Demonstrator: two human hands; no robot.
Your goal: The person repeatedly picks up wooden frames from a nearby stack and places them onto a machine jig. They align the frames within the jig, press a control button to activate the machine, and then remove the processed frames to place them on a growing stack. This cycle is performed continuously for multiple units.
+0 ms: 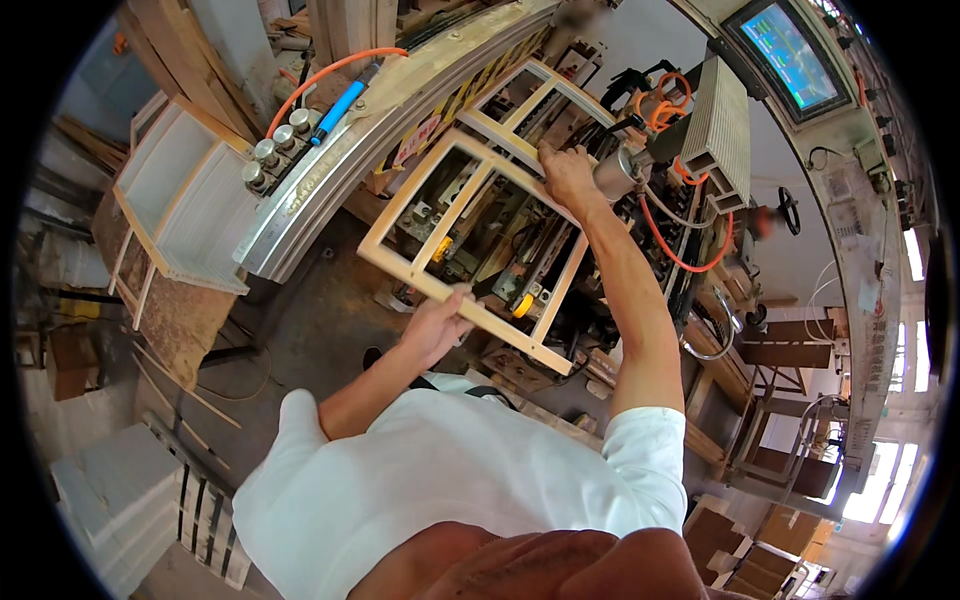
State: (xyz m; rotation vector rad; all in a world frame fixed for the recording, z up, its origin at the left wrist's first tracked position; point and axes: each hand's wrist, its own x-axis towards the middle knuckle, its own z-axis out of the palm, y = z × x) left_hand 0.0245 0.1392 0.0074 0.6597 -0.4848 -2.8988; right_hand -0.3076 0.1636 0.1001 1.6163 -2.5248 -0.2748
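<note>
A pale wooden frame [437, 250] with two crossbars is tilted in front of me, over the machine. My left hand [438, 325] is closed round its near rail, thumb on top. My right hand [570, 180] reaches to the far side, its fingers curled over the wood where this frame meets a second wooden frame [488, 126]. Which of the two rails those fingers grip I cannot tell for sure. The second frame lies farther back on the machine, beside the metal cylinder [618, 172]. Through the openings, machine parts and yellow knobs [524, 305] show.
A metal beam [330, 200] with round knobs [267, 153], an orange hose [330, 78] and a blue tool [340, 110] runs at left. Stacked frames [190, 200] stand beyond it. Orange coiled hoses [662, 105], a ribbed metal block [718, 140] and a screen [787, 55] are at right.
</note>
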